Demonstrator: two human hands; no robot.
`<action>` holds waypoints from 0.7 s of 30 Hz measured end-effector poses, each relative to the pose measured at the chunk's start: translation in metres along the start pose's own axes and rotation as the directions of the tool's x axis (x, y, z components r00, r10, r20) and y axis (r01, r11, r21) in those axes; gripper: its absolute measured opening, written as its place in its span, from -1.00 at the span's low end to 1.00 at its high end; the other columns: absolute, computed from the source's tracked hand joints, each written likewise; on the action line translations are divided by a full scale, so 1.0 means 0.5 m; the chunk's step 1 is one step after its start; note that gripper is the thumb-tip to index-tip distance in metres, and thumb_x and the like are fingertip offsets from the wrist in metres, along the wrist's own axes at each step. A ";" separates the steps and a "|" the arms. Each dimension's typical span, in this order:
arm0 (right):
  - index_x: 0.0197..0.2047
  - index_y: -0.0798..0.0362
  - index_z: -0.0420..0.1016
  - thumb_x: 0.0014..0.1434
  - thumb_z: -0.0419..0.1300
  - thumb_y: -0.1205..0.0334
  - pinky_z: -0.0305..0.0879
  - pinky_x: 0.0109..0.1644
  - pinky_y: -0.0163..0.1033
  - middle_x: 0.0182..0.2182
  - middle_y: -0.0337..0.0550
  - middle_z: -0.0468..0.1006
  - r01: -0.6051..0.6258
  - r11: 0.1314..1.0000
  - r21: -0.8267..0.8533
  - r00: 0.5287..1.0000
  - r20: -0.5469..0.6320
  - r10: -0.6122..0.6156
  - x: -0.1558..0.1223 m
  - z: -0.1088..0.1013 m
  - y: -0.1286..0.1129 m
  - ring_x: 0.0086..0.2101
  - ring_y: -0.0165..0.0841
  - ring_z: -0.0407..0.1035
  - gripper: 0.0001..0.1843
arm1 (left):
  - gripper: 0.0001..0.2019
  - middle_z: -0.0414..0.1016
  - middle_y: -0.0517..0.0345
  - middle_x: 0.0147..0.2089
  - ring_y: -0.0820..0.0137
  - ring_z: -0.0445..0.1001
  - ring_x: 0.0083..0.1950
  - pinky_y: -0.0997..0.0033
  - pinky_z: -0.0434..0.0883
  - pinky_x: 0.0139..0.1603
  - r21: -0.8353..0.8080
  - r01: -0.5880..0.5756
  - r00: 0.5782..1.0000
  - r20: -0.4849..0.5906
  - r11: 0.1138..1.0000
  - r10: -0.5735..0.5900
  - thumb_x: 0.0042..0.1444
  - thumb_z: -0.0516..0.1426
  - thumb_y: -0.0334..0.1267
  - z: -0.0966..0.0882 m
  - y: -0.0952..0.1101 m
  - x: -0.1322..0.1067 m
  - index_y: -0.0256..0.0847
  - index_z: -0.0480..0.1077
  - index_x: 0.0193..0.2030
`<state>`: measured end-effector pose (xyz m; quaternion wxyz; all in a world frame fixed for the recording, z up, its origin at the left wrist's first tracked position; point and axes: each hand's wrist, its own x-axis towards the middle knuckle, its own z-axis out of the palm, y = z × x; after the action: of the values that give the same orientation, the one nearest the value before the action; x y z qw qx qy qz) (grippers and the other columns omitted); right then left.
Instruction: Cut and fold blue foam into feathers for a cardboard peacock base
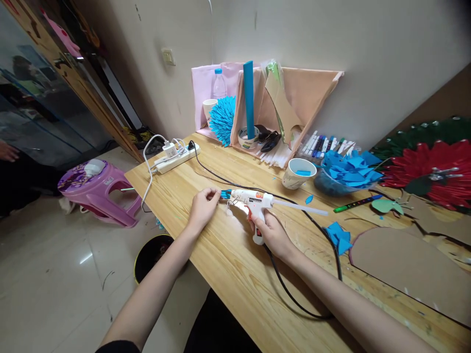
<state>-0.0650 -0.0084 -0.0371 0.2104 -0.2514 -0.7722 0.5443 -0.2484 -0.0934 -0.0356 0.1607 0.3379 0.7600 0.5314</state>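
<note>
My right hand (270, 233) is closed round the handle of a white glue gun (253, 201) lying over the wooden table (228, 255); a clear glue stick (305, 208) sticks out of its back. The nozzle points left at a small blue paper piece (225, 194), pinched in the fingers of my left hand (202, 206). A black cable (294, 294) runs from the gun past my right forearm.
A white power strip (176, 158) lies at the table's far left corner. A paper cup (298, 172), a bowl of blue paper pieces (346, 171), markers (327, 144), a brown cardboard shape (405, 264) and a red paper flower (430, 171) fill the right. A pink stool (95, 189) and a bin (152, 252) stand on the floor.
</note>
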 end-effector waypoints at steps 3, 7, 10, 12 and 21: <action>-0.33 0.08 0.32 0.20 -0.04 0.03 0.18 -0.36 -0.27 -0.53 -0.26 0.36 0.008 0.999 -0.032 1.000 -0.013 -0.009 0.001 -0.001 0.001 -0.49 -0.38 0.24 -0.71 | -0.74 0.50 0.13 -0.42 0.41 0.43 -0.40 0.47 0.30 -0.34 0.004 -0.004 1.000 0.002 1.000 0.004 0.06 0.09 -0.09 0.001 -0.002 0.000 -0.26 0.42 -0.42; -0.41 0.06 0.32 0.20 -0.04 0.03 0.18 -0.36 -0.28 -0.55 -0.26 0.35 0.019 0.999 -0.046 1.000 -0.020 -0.020 0.001 -0.002 0.001 -0.49 -0.38 0.25 -0.69 | -0.74 0.51 0.12 -0.42 0.40 0.43 -0.41 0.46 0.31 -0.35 0.001 -0.024 1.000 -0.004 1.000 0.024 0.06 0.10 -0.09 0.001 -0.004 0.001 -0.26 0.42 -0.43; -0.47 0.04 0.30 0.19 -0.02 0.03 0.19 -0.37 -0.28 -0.57 -0.27 0.35 0.027 0.999 -0.036 0.999 -0.031 -0.028 0.002 -0.001 0.003 -0.49 -0.37 0.27 -0.68 | -0.75 0.50 0.13 -0.43 0.41 0.42 -0.42 0.47 0.30 -0.37 -0.005 -0.034 0.999 -0.010 0.999 0.034 0.05 0.10 -0.09 0.002 -0.006 0.002 -0.26 0.43 -0.42; -0.48 0.04 0.30 0.19 -0.02 0.03 0.20 -0.38 -0.29 -0.59 -0.27 0.36 0.030 0.999 -0.024 0.999 -0.033 -0.031 0.003 0.000 0.003 -0.50 -0.36 0.28 -0.68 | -0.75 0.51 0.13 -0.43 0.41 0.42 -0.41 0.47 0.30 -0.36 -0.005 -0.038 0.999 -0.012 0.999 0.038 0.05 0.11 -0.10 0.002 -0.008 0.003 -0.26 0.43 -0.42; -0.43 0.06 0.34 0.18 -0.02 0.04 0.20 -0.39 -0.30 -0.59 -0.28 0.38 0.032 0.999 -0.041 0.998 -0.044 -0.033 0.001 -0.001 0.000 -0.51 -0.38 0.29 -0.69 | -0.74 0.50 0.13 -0.43 0.41 0.42 -0.40 0.48 0.29 -0.35 0.001 -0.018 1.000 -0.005 1.000 0.018 0.07 0.09 -0.09 -0.002 -0.005 0.003 -0.26 0.42 -0.43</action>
<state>-0.0649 -0.0077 -0.0367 0.2313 -0.2551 -0.7822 0.5193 -0.2508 -0.0936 -0.0376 0.1537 0.3435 0.7576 0.5333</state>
